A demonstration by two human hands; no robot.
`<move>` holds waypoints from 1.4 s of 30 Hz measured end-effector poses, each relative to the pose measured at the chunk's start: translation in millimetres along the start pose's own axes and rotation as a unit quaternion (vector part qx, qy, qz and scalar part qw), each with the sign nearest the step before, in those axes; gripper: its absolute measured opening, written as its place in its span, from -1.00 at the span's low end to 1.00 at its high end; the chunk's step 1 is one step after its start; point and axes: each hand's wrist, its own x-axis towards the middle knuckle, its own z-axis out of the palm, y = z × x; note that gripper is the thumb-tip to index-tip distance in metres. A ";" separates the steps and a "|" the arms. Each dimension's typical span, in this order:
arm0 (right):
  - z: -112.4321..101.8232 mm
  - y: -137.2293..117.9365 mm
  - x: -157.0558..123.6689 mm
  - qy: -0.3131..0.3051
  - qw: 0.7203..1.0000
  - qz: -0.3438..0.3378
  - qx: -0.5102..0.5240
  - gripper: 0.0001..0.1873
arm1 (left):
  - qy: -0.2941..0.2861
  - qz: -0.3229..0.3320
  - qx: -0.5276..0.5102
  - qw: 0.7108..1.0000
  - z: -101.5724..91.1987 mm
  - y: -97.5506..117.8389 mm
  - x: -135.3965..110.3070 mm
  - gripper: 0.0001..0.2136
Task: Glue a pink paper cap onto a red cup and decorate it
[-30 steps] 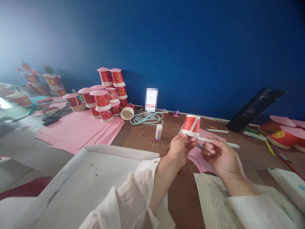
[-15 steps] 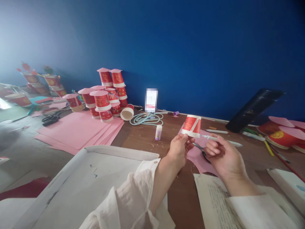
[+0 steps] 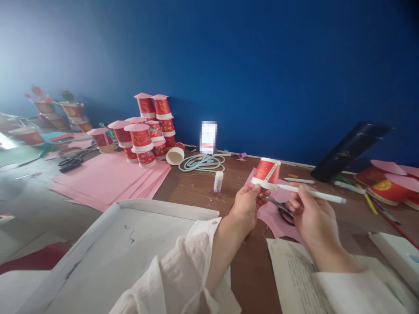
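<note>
A red paper cup (image 3: pixel 266 171) with a white rim is held upside down by my left hand (image 3: pixel 248 203), the fingers pinching its lower edge. My right hand (image 3: pixel 312 218) is closed round a white marker pen (image 3: pixel 322 195). The pen's tip points left at the cup's rim; whether it touches cannot be made out. Below and between the hands lie black-handled scissors (image 3: pixel 285 214) on a cut piece of pink paper (image 3: pixel 270 220). To the left of the cup, a glue stick (image 3: pixel 218 181) stands upright without its cap.
Stacked red cups with pink paper tops (image 3: pixel 139 141) stand back left beside a pink paper stack (image 3: pixel 98 181). A white box lid (image 3: pixel 166 211) lies front left. A coiled pale cable (image 3: pixel 201 163) sits by the blue wall. At right are a black bottle (image 3: pixel 348 152) and a printed booklet (image 3: pixel 291 266).
The cup has shifted slightly right. My right hand has moved a little right and down, and the pen in it now lies more across, with its full length showing.
</note>
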 end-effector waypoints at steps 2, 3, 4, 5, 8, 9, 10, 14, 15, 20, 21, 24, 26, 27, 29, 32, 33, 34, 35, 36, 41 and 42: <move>-1.9 -0.3 -5.0 0.016 0.984 -0.091 -0.154 -0.66 | 0.004 0.005 0.001 1.000 0.7 0.1 -0.5 -0.89; -2.8 -0.6 -7.2 0.013 0.966 -0.131 -0.224 -0.65 | 0.004 0.008 0.001 1.000 0.9 0.1 -0.8 -0.90; -3.3 -0.9 -8.9 0.002 0.945 -0.167 -0.281 -0.64 | 0.000 0.011 0.000 1.000 1.1 0.0 -0.9 -0.91; -3.5 -1.1 -10.2 -0.013 0.926 -0.199 -0.322 -0.64 | -0.004 0.012 0.000 1.000 1.1 -0.2 -1.0 -0.92; -1.6 -1.2 -11.5 -0.028 0.881 -0.281 -0.380 -0.66 | -0.018 0.008 -0.002 1.000 0.3 -1.1 -0.3 -0.92; -0.7 -1.2 -11.4 -0.020 0.869 -0.301 -0.392 -0.67 | -0.020 0.006 -0.004 1.000 -0.2 -1.6 0.3 -0.92; 0.1 -1.2 -11.3 -0.012 0.860 -0.315 -0.400 -0.68 | -0.022 0.004 -0.005 1.000 -0.8 -2.0 0.8 -0.91; 1.0 -2.6 -11.4 -0.014 0.845 -0.330 -0.420 -0.69 | -0.022 0.002 -0.018 1.000 -2.1 -3.2 2.0 -0.88; 0.8 -3.0 -11.5 -0.011 0.842 -0.333 -0.424 -0.69 | -0.022 0.002 -0.021 1.000 -2.0 -3.2 2.0 -0.88; 0.1 -3.7 -11.4 0.000 0.835 -0.343 -0.430 -0.70 | -0.006 -0.004 -0.021 1.000 0.6 -1.1 1.3 -0.83; 0.0 -3.4 -11.4 -0.005 0.834 -0.346 -0.430 -0.71 | -0.003 -0.005 -0.022 1.000 0.9 -0.8 1.5 -0.83; -0.3 -2.4 -11.1 0.001 0.830 -0.355 -0.429 -0.72 | -0.005 -0.008 -0.024 1.000 0.5 -1.0 2.6 -0.84; -0.3 -2.2 -11.1 -0.013 0.832 -0.358 -0.424 -0.72 | -0.001 -0.008 -0.026 1.000 -0.6 -1.5 3.1 -0.85; -0.2 -2.4 -11.4 -0.025 0.834 -0.357 -0.421 -0.72 | 0.001 -0.009 -0.029 1.000 -1.0 -1.6 3.0 -0.85; 0.1 -3.3 -12.3 -0.024 0.843 -0.348 -0.409 -0.72 | 0.000 -0.014 -0.036 0.999 -1.2 -1.2 2.0 -0.84; 0.0 -4.9 -14.2 0.050 0.865 -0.318 -0.384 -0.68 | -0.004 -0.032 -0.045 0.998 0.2 0.6 -0.4 -0.82; -0.4 -5.1 -14.8 0.069 0.872 -0.309 -0.374 -0.67 | -0.002 -0.039 -0.048 0.998 0.8 1.3 -1.0 -0.80; -0.9 -5.0 -15.3 0.078 0.877 -0.302 -0.367 -0.66 | 0.001 -0.044 -0.051 0.998 1.2 1.8 -1.3 -0.80; -1.5 -4.6 -15.7 0.077 0.880 -0.296 -0.363 -0.66 | 0.003 -0.048 -0.053 0.997 1.5 2.3 -1.4 -0.79; -1.9 -4.0 -16.0 0.072 0.882 -0.293 -0.362 -0.66 | 0.004 -0.050 -0.054 0.997 1.7 2.6 -1.3 -0.79; -2.5 -1.4 -16.1 0.056 0.880 -0.290 -0.372 -0.66 | -0.001 -0.052 -0.050 0.997 1.8 3.8 -1.2 -0.82; -2.4 -1.3 -16.1 0.057 0.879 -0.292 -0.374 -0.66 | -0.002 -0.052 -0.047 0.998 2.0 4.1 -1.5 -0.81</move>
